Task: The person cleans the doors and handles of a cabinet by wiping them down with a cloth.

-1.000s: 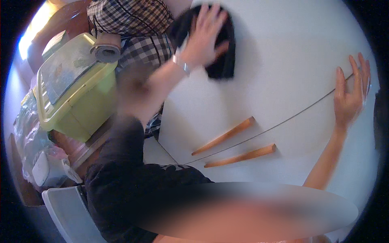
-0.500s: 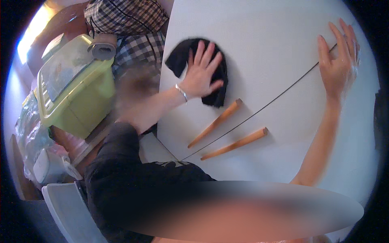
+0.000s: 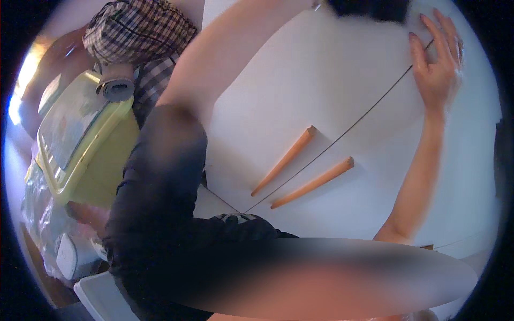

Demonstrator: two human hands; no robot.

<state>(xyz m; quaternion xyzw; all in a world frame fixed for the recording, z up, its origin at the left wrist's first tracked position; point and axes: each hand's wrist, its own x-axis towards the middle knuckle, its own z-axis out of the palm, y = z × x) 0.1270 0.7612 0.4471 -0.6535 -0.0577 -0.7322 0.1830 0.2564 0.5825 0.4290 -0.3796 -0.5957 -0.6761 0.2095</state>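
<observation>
A black cloth (image 3: 372, 9), blurred, lies at the top edge of the view on the white tabletop. My left forearm (image 3: 241, 40) stretches up toward it, and the bracelet at the wrist just shows; the hand itself is past the frame's edge. At the far right, my right hand (image 3: 436, 72) rests flat on the white surface with fingers apart, over the end of a dark diagonal seam (image 3: 364, 113). On either side of that seam lie two tapered wooden legs, one (image 3: 285, 159) to the left and one (image 3: 316, 182) to the right.
To the left stands a yellow-green bin (image 3: 101, 155) with a clear lid and a grey roll (image 3: 118, 88) on it. Checked bags (image 3: 136, 32) sit behind it. A white container (image 3: 75, 257) and a pale stool or chair (image 3: 104, 294) are at the lower left.
The black cloth and my left arm have moved far up and to the right, taking the left hand out of view. My right hand stays flat in about the same place.
</observation>
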